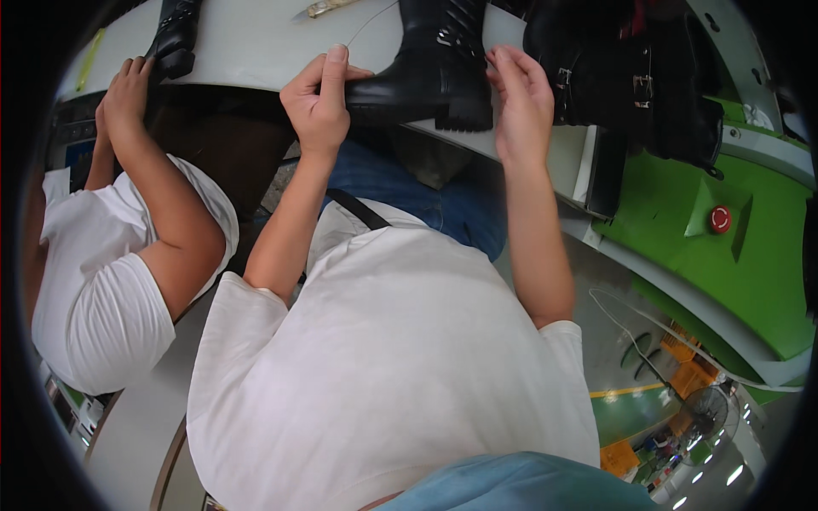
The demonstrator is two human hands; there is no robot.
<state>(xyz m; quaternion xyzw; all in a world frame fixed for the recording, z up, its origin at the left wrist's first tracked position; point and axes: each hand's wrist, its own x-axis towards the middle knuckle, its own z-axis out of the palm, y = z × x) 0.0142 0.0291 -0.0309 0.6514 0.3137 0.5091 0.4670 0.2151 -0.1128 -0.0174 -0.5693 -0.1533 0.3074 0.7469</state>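
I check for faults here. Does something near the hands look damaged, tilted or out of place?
Nothing stands out. The black boot stands upright on the white table, left hand at its toe, right hand at its heel. No damage shows.

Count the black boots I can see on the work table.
3 at least: one boot between the left hand and right hand, one by a co-worker's hand, one at right, possibly hiding more.

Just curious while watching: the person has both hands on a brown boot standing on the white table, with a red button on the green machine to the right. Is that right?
Not quite: the boot is black, not brown, as the head view shows. The left hand and right hand do touch it on the white table, and the red button sits on the green machine.
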